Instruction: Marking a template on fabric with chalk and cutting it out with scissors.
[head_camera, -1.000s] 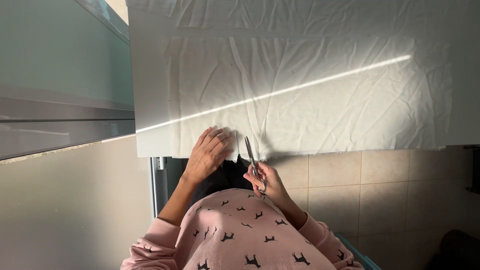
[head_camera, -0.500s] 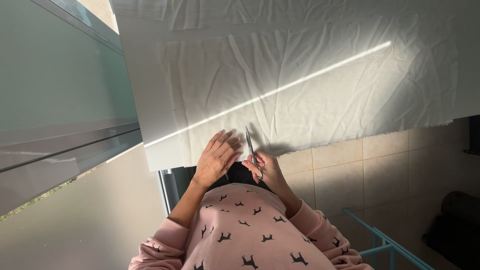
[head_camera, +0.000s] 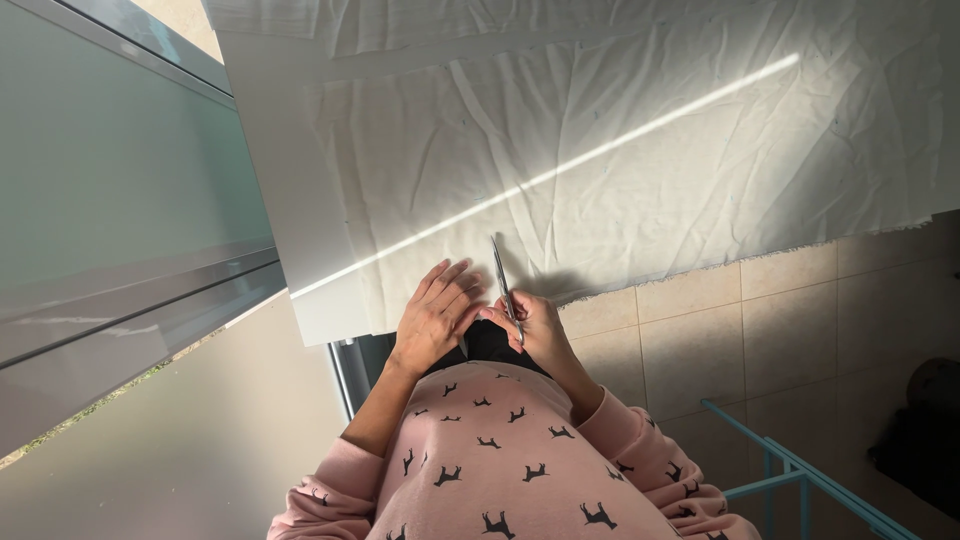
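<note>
A white cloth (head_camera: 640, 160), creased and crossed by a strip of sunlight, covers the white table (head_camera: 300, 220) and hangs past its near edge above the tan tiled floor (head_camera: 740, 330). A glass pane (head_camera: 110, 190) stands to the left; a blue metal frame (head_camera: 790, 470) sits low on the right. The left hand (head_camera: 435, 315) lies flat, fingers spread, on the cloth's near edge. The right hand (head_camera: 540, 330) is closed round the scissors (head_camera: 503, 285), blades pointing away over the cloth, just beside the left hand.

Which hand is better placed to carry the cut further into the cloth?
Probably the right hand: it already holds the scissors, blades pointing into the cloth. The left hand lies flat on the cloth beside them.
</note>
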